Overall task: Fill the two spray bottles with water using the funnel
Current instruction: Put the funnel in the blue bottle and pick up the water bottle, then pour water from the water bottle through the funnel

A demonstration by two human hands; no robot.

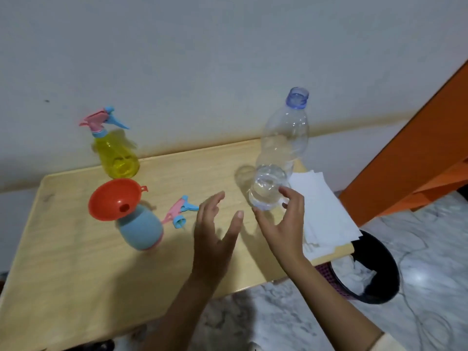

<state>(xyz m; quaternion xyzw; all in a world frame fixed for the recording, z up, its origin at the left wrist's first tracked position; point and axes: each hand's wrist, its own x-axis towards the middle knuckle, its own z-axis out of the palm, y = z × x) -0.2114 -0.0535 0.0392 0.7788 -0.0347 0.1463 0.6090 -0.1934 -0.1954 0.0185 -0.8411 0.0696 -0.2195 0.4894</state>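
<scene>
The right hand (283, 219) reaches to the foot of a clear water bottle (283, 138), thumb to one side of the base and forefinger to the other; whether the fingers truly clasp it or only lie against it, I cannot tell. The left hand (215, 236) hovers just beside it over the surface (76, 274), released, fingers straight and spread, holding nothing.

The water bottle stands uncapped near the far right corner of the surface; only a little water shows at its bottom. Just right of it lies a stack of white paper sheets (321, 211), overhanging the edge.

Left of the hands a loose trigger head (179, 211), pink and blue, lies on its side on the surface; beside that stands the blue spray bottle (140, 230), its neck open and the orange funnel (115, 198) seated in it, tipped slightly. Farther back, near the wall, stands the yellow spray bottle (119, 158), upright, with its own pink and blue trigger head fitted on top.

Beyond the right edge a black bin (374, 269) sits on the marbled floor (430, 249); behind it rises an orange piece of furniture (405, 148).
</scene>
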